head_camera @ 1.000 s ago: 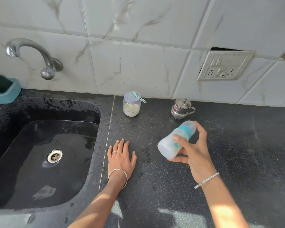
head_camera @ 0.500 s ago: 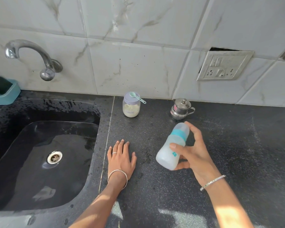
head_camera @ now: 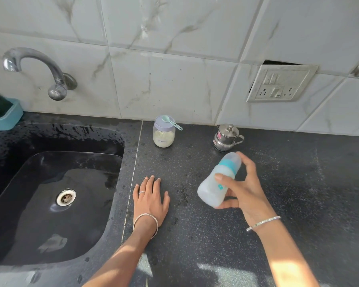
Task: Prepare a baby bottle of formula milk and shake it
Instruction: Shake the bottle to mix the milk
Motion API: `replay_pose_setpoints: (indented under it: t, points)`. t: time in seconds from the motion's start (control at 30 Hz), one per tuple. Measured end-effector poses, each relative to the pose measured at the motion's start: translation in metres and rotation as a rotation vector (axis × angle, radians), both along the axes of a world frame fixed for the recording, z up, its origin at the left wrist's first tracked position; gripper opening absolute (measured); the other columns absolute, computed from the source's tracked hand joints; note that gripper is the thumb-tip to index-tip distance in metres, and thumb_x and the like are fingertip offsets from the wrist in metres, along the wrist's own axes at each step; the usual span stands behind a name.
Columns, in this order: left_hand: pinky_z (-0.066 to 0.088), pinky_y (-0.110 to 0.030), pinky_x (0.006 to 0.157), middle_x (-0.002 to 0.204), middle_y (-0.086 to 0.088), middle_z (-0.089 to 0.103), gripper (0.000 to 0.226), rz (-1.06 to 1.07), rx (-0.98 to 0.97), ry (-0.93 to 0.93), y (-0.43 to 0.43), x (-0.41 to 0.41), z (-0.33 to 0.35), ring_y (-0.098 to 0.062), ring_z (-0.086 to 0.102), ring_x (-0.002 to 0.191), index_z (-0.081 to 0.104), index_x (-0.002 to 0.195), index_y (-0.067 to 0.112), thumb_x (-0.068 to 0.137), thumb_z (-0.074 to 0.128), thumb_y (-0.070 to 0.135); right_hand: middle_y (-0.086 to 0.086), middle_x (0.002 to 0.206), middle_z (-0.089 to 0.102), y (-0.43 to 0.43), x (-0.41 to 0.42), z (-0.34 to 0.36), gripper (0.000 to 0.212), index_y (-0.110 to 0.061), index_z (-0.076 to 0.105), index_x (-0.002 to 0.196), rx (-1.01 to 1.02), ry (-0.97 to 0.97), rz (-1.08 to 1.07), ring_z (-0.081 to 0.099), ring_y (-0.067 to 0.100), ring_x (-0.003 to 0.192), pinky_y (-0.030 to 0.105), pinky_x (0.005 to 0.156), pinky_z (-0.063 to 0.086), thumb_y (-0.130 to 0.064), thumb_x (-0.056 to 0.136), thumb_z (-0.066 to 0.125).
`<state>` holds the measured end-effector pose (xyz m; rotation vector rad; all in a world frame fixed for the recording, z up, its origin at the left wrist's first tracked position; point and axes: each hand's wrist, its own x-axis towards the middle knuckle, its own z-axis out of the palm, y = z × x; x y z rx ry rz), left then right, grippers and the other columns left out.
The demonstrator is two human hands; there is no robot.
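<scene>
The formula jar, at the wall just right of the sink, holds pale powder in its lower half under a lavender lid, with a teal scoop lying on top. Farther right of the sink along the same wall stands a lidded steel pot, its contents hidden. At the sink's back left corner a teal holder carries something dark green. The baby bottle looks cloudy white throughout, so its fill level cannot be told. It has a teal collar and a clear cap. Against half a second ago it leans a little more to the right, cap end higher and farther from the sink, while the left hand has not shifted. It lies flat, fingers straight, on the counter right beside the sink's rim. The right hand grasps the bottle in the air above the counter, well right of the sink, thumb across its front and fingers curled behind.
</scene>
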<state>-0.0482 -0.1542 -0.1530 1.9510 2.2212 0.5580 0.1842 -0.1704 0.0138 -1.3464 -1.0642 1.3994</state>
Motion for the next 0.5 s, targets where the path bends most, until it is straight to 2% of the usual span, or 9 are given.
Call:
replay_pose_setpoints:
  t: [0.1, 0.2, 0.27, 0.37, 0.5]
  points:
    - [0.022, -0.049, 0.121, 0.149, -0.006, 0.053, 0.056, 0.000, 0.015, 0.001, 0.000, 0.000, -0.001, -0.026, 0.041, 0.144, 0.057, 0.137, 0.017, 0.094, 0.038, 0.049, 0.010, 0.104, 0.079, 0.000, 0.001, 0.003, 0.089, -0.063, 0.050, 0.129, -0.020, -0.020, 0.043, 0.080, 0.033, 0.082, 0.047, 0.056, 0.063, -0.034, 0.060, 0.099]
    - [0.022, -0.049, 0.121, 0.149, -0.006, 0.052, 0.057, 0.000, 0.006, 0.006, 0.000, 0.000, -0.001, -0.026, 0.041, 0.144, 0.056, 0.138, 0.017, 0.094, 0.038, 0.049, 0.009, 0.111, 0.073, 0.003, 0.001, 0.001, 0.083, -0.060, 0.046, 0.132, 0.008, 0.028, -0.080, 0.081, 0.031, 0.084, 0.046, 0.057, 0.064, -0.025, 0.074, 0.093]
    - [0.022, -0.049, 0.121, 0.150, -0.006, 0.052, 0.057, -0.002, 0.002, 0.012, 0.000, -0.001, -0.001, -0.026, 0.040, 0.145, 0.056, 0.138, 0.018, 0.095, 0.037, 0.050, 0.008, 0.110, 0.074, 0.003, -0.002, -0.001, 0.080, -0.059, 0.044, 0.133, 0.004, 0.017, -0.056, 0.081, 0.031, 0.083, 0.046, 0.057, 0.064, -0.017, 0.081, 0.089]
    - [0.020, -0.049, 0.121, 0.149, -0.006, 0.052, 0.057, -0.001, 0.002, 0.009, -0.001, -0.001, -0.001, -0.026, 0.040, 0.145, 0.056, 0.138, 0.018, 0.095, 0.037, 0.049, 0.009, 0.100, 0.080, -0.001, -0.009, -0.004, 0.085, -0.061, 0.049, 0.129, -0.043, -0.012, 0.060, 0.080, 0.031, 0.078, 0.045, 0.055, 0.062, -0.022, 0.070, 0.096]
    - [0.020, -0.049, 0.122, 0.151, -0.006, 0.050, 0.056, -0.003, -0.011, 0.007, -0.001, -0.001, 0.001, -0.026, 0.039, 0.146, 0.054, 0.139, 0.018, 0.096, 0.038, 0.049, 0.008, 0.112, 0.073, 0.001, -0.009, -0.005, 0.080, -0.058, 0.044, 0.135, -0.010, 0.051, -0.084, 0.080, 0.029, 0.082, 0.046, 0.057, 0.064, -0.015, 0.082, 0.087]
